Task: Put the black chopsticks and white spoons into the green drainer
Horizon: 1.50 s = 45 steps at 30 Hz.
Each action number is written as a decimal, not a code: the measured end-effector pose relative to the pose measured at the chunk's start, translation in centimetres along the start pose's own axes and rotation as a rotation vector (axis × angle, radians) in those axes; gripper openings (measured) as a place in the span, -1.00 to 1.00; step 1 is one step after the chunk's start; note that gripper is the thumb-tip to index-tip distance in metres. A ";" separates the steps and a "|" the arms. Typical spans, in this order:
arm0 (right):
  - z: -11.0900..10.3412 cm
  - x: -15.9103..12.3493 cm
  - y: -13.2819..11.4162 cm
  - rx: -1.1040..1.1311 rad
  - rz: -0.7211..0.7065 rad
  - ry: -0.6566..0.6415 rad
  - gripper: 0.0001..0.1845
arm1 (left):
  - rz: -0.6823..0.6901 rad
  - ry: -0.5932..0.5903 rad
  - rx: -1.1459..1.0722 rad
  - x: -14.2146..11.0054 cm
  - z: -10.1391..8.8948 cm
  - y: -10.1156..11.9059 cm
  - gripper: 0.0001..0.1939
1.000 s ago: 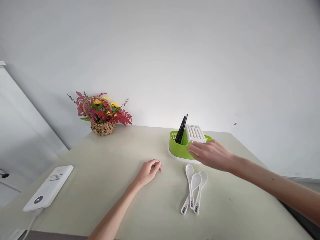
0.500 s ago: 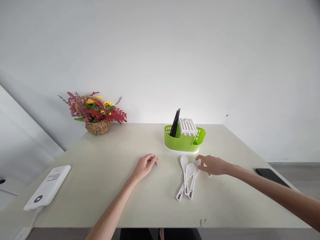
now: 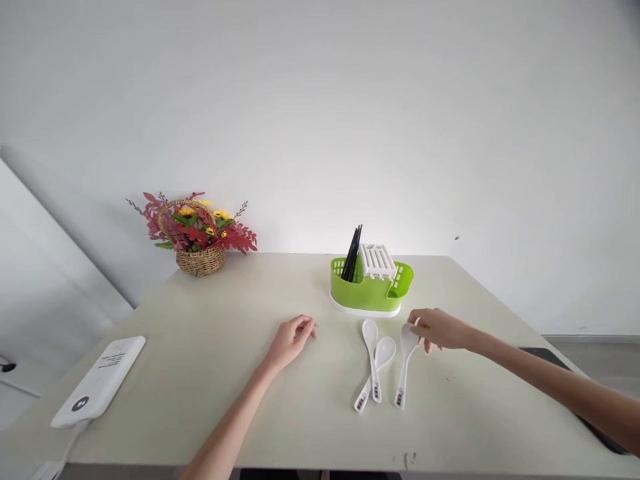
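My right hand (image 3: 439, 328) pinches a white spoon (image 3: 403, 373) by the rim of its bowl, the handle pointing toward the table's front edge. Just left of it, one white spoon (image 3: 371, 333) lies crossed over another white spoon (image 3: 385, 353), both with bowls toward the back. My left hand (image 3: 293, 341) rests on the table further left, its fingers loosely curled with nothing visible in them. Behind the spoons stands a green utensil caddy (image 3: 363, 293) with a white slotted rack (image 3: 377, 260) on it. Black chopsticks (image 3: 352, 257) lean in its left compartment.
A wicker basket (image 3: 201, 261) of artificial flowers sits at the back left near the wall. On the left edge lies a white power bank (image 3: 100, 380) with a cable. A dark phone (image 3: 543, 355) is partly hidden behind my right forearm.
My right hand has moved slightly right, drawing one spoon away from the other two. The left hand has stayed in place. The view has tilted up a little.
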State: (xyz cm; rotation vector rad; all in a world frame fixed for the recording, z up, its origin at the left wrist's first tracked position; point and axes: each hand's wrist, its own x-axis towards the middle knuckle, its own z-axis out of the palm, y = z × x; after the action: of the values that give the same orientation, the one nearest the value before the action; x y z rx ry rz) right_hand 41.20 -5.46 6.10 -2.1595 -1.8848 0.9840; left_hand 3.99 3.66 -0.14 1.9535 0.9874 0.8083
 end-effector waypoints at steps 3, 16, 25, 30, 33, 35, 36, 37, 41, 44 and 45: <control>-2.9 -1.6 -0.1 -0.068 0.004 0.089 -0.85 | 0.006 0.008 -0.003 0.0 0.0 0.0 -0.58; -11.4 -6.2 -11.6 -0.350 -0.324 0.987 -0.58 | 0.023 0.009 -0.008 0.0 0.1 -0.5 -0.60; -8.2 -0.1 -13.5 -0.770 -0.508 0.931 -0.36 | 0.033 0.003 -0.002 -0.4 0.1 -0.4 -0.61; -5.2 2.6 -13.3 -0.849 -0.606 0.768 -0.37 | 0.033 0.000 -0.004 -0.5 0.2 -0.6 -0.63; -3.6 3.5 -12.6 -0.873 -0.657 0.727 -0.37 | 0.034 -0.007 0.000 -0.4 0.2 -0.6 -0.64; -2.9 3.8 -12.1 -0.903 -0.681 0.718 -0.39 | 0.035 -0.010 0.002 -0.4 0.2 -0.6 -0.64; -2.6 3.8 -11.9 -0.913 -0.691 0.719 -0.41 | 0.036 -0.011 0.003 -0.4 0.2 -0.6 -0.64; -2.4 3.8 -11.8 -0.920 -0.700 0.724 -0.44 | 0.036 -0.011 0.004 -0.4 0.3 -0.6 -0.64; -2.1 3.7 -11.6 -0.964 -0.725 0.769 -0.56 | 0.037 -0.007 0.012 -0.3 0.3 -0.7 -0.64; -2.0 3.4 -11.6 -0.994 -0.767 0.830 -0.66 | 0.036 -0.012 0.014 -0.3 0.2 -0.6 -0.64; -2.0 3.3 -11.5 -0.989 -0.790 0.866 -0.71 | 0.035 -0.014 0.013 -0.3 0.2 -0.5 -0.63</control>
State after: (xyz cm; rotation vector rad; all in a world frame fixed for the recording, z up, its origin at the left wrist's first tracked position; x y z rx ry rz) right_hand 32.53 0.73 11.90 -1.3216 -2.4655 -1.0256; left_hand 3.82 3.52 -0.73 1.9900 0.9552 0.8080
